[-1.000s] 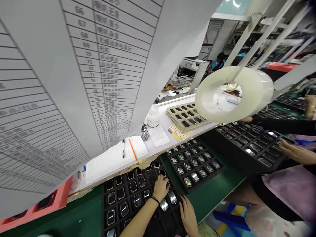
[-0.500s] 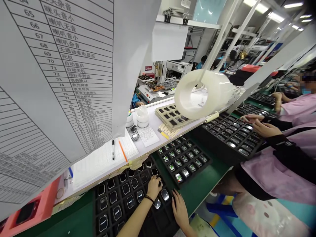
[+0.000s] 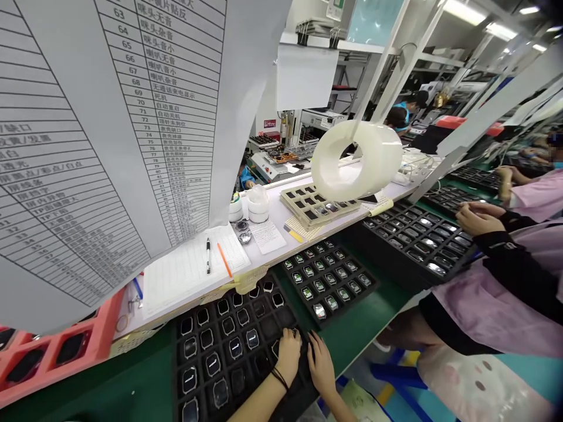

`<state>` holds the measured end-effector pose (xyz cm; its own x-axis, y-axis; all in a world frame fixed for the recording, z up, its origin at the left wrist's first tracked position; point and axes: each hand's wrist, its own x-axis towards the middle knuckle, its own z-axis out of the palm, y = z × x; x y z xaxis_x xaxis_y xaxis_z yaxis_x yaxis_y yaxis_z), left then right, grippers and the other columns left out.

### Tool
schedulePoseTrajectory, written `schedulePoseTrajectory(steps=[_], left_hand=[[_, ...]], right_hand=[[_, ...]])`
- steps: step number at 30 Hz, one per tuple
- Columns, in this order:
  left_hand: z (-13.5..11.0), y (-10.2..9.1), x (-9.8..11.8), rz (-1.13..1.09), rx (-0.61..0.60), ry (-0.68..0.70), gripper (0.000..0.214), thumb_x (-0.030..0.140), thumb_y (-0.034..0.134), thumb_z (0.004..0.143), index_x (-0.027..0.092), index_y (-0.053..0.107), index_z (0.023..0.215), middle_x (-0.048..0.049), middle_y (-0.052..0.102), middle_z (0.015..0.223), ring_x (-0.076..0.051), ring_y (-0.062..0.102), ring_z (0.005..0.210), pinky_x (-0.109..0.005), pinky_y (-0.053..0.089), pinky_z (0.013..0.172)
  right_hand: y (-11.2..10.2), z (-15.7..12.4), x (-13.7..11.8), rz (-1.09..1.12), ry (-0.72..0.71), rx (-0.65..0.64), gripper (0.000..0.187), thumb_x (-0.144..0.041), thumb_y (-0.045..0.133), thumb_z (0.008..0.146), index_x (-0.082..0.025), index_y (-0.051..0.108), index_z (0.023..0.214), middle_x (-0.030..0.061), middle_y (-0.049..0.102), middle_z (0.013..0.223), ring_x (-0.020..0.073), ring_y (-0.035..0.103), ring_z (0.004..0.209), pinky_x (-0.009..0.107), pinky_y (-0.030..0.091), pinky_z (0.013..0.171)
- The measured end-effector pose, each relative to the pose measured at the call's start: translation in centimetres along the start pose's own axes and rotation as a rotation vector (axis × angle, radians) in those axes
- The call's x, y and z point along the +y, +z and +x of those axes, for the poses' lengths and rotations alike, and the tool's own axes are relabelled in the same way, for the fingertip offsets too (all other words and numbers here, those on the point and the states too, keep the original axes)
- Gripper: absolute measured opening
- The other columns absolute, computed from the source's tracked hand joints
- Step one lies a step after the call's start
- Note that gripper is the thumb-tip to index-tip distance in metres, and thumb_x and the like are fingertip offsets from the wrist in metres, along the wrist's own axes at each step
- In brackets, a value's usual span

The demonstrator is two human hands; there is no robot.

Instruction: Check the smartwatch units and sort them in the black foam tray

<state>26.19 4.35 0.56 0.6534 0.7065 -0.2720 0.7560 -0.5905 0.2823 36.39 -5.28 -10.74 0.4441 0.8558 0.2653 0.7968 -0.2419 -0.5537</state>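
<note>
My left hand (image 3: pixel 288 355), a dark band round its wrist, reaches over the right part of a black compartment tray (image 3: pixel 175 375). Its fingers are closed on a smartwatch, of which only a small edge shows beside the fingertips. My right hand (image 3: pixel 321 362) lies along the tray's right side with fingers stretched out, holding nothing that I can see. Strapless smartwatches fill many compartments; some screens are dark, while one smartwatch (image 3: pixel 213 364) shows a white mark. Bare compartments (image 3: pixel 269 326) lie just above my left hand, which hides part of the tray.
A second watch tray (image 3: pixel 370 287) stands to the right on the green bench (image 3: pixel 352 337). Beyond it, a co-worker's hands (image 3: pixel 479 220) are over stacked trays. A tape roll (image 3: pixel 378 158) and printed sheets (image 3: pixel 176 117) hang ahead. A pink foam tray (image 3: pixel 103 334) sits at left.
My left hand has moved down the tray, nearer my right hand, with the smartwatch; the compartment under its fingertips before is now bare. My right hand stays by the tray's side. The view has shifted slightly.
</note>
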Motion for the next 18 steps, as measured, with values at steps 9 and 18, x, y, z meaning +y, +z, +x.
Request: schedulePoseTrajectory(steps=[9,18], left_hand=[[0.4,0.0,0.8,0.056,-0.007,0.11,0.033,0.004,0.046,0.086,0.013,0.059,0.115,-0.016,0.058,0.121,-0.025,0.051,0.116,-0.037,0.047,0.093],[0.9,-3.4,-0.5,-0.119,-0.072,0.026,0.032,0.01,0.058,0.075,0.018,0.063,0.105,-0.0076,0.064,0.105,-0.022,0.055,0.105,-0.029,0.044,0.091]], right_hand=[[0.4,0.0,0.2,0.011,0.011,0.031,0.044,-0.043,0.03,0.096,-0.02,0.057,0.122,0.0122,0.06,0.124,0.0285,0.056,0.115,0.049,0.046,0.097],[-0.3,0.1,-0.2,0.05,0.039,-0.015,0.046,-0.043,0.029,0.096,-0.016,0.056,0.122,0.0141,0.059,0.125,0.0288,0.053,0.118,0.05,0.042,0.1]])
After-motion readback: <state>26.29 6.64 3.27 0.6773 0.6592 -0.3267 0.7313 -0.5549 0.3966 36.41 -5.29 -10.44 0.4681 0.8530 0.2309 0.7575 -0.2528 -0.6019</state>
